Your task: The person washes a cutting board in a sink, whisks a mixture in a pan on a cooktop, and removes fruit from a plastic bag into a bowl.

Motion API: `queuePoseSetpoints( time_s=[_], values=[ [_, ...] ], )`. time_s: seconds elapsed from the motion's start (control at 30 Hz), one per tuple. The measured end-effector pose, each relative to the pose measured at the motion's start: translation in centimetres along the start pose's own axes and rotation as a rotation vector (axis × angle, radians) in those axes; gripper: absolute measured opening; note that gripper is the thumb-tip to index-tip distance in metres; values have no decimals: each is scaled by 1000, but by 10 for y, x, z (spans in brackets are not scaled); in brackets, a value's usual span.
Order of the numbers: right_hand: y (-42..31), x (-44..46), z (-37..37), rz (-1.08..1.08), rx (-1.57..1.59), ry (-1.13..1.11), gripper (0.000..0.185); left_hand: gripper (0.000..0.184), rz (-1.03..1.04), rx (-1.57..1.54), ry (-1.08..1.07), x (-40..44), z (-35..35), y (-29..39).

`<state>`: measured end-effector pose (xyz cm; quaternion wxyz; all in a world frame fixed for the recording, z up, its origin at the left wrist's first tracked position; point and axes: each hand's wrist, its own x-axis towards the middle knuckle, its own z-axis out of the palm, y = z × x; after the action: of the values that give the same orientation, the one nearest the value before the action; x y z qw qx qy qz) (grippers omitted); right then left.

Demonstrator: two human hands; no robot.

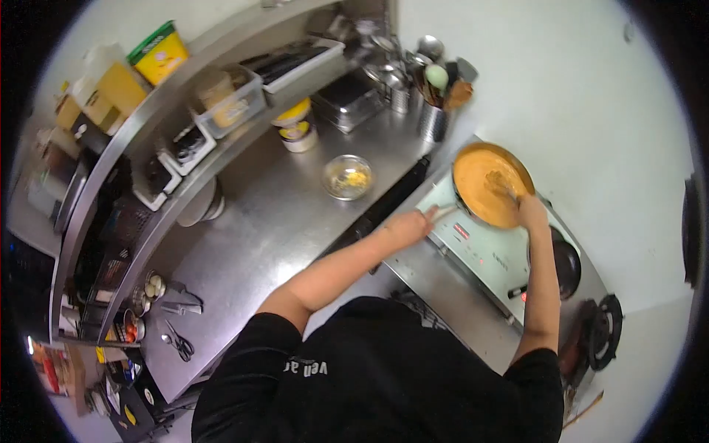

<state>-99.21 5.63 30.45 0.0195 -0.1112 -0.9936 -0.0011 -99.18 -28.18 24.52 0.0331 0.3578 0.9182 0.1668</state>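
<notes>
A frying pan point(521, 167) full of orange sauce point(474, 177) sits on a white double cooktop point(484, 260). My left hand point(408, 226) is closed around the pan's pale handle point(443, 213). Over the pan's near right rim, my right hand point(532, 213) grips a whisk point(500, 181), its wires dipped in the sauce. The whisk's handle is mostly hidden inside that hand. A smaller black frying pan point(567, 269) rests on the cooktop's near side, partly behind my right forearm.
A steel bowl with yellow bits point(348, 178) stands on the steel counter point(266, 229). Behind the cooktop is a utensil holder point(433, 122). Scissors point(181, 343) lie at the counter's left end. A loaded shelf point(159, 92) overhangs the counter; a wall bounds the right side.
</notes>
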Motion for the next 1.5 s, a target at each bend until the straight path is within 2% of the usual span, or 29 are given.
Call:
queuePoseSetpoints(
  time_s=[0.03, 0.1, 0.13, 0.17, 0.2, 0.27, 0.3, 0.37, 0.4, 0.47, 0.5, 0.6, 0.67, 0.7, 0.77, 0.83, 0.93, 0.97, 1.03, 1.1, 1.17, 1.23, 1.27, 1.3, 1.33, 1.37, 1.43, 1.47, 1.5],
  values=[
    [-7, 3, 13, -82, 60, 31, 26, 54, 14, 22, -38, 0, -4, 0],
    [-33, -35, -41, -72, 188, -129, 26, 53, 22, -13, -28, 2, 1, -5],
    [-27, -46, -57, -47, 105, -192, 27, 52, 38, -28, -2, 2, 5, -9],
    [-8, -54, -60, -111, 158, -135, 27, 52, 24, -21, 11, 1, 1, -11],
    [10, -44, -59, -12, 74, -246, 27, 52, 32, -21, 15, 0, -2, -8],
    [-18, -36, -76, 191, -27, -143, 27, 51, 49, -27, 6, -2, 0, -5],
    [-14, -24, -54, 200, -27, -146, 27, 51, 54, -50, 43, -2, 2, -5],
    [-8, 7, 8, 4, 29, 6, 26, 51, 64, -67, 83, -3, 0, -4],
    [-13, -3, -2, 14, 35, 13, 26, 51, 50, -52, 41, -4, -4, -2],
    [-27, -39, -45, -10, 88, -153, 24, 51, 51, -42, -2, 0, -7, -4],
    [-9, -46, -50, -61, 77, -170, 23, 52, 53, -30, 25, 0, -3, -7],
    [12, -30, -53, 176, -12, -201, 20, 54, 62, 26, 59, 1, 5, -8],
    [15, -5, -8, 25, -71, -16, 25, 54, 73, 4, 61, 3, 5, -9],
    [9, -7, 10, -26, 21, 34, 25, 54, 92, -10, 55, 1, 8, -6],
    [-7, -19, 4, -70, 120, 104, 25, 54, 73, 36, 47, 1, 0, -7],
    [-9, -54, -37, -81, 129, -160, 28, 54, 69, 38, 35, 2, -6, -6],
    [6, -48, -60, 66, 43, -263, 31, 55, 54, 31, 18, -1, -5, -5],
    [-9, -52, -66, 103, 95, -123, 31, 55, 60, 43, 29, 0, -5, -5],
    [14, -16, 8, -34, 132, -48, 34, 57, 60, 50, 10, 1, -4, -6],
    [-26, -35, -29, 250, 395, -336, 29, 59, 65, 67, -9, -1, -6, -7],
    [-21, -32, -17, 193, 334, -371, 29, 63, 80, 78, -25, -3, -5, -12],
    [-16, -21, -15, 32, 55, -525, 34, 62, 89, 105, -64, -14, -19, -8],
    [-7, -4, 7, -121, -90, -353, 36, 63, 117, 153, -15, -20, -24, -5],
    [-29, -8, -22, -264, -160, -301, 35, 63, 152, 152, 2, -22, -20, -11],
    [-53, 6, -36, -249, -171, -246, 37, 61, 174, 168, 24, -26, -21, -13],
    [-78, 25, -49, -327, 2, -214, 31, 61, 181, 144, 25, -28, -19, -18],
    [-159, 74, -93, -509, -252, -240, 38, 61, 230, 136, 40, -33, -23, -17],
    [-211, 78, -138, -598, -310, -257, 39, 60, 182, 114, -43, -34, -31, -11],
    [-246, 90, -164, -809, -281, -38, 40, 60, 232, 143, -9, -34, -28, -17]
  ],
)
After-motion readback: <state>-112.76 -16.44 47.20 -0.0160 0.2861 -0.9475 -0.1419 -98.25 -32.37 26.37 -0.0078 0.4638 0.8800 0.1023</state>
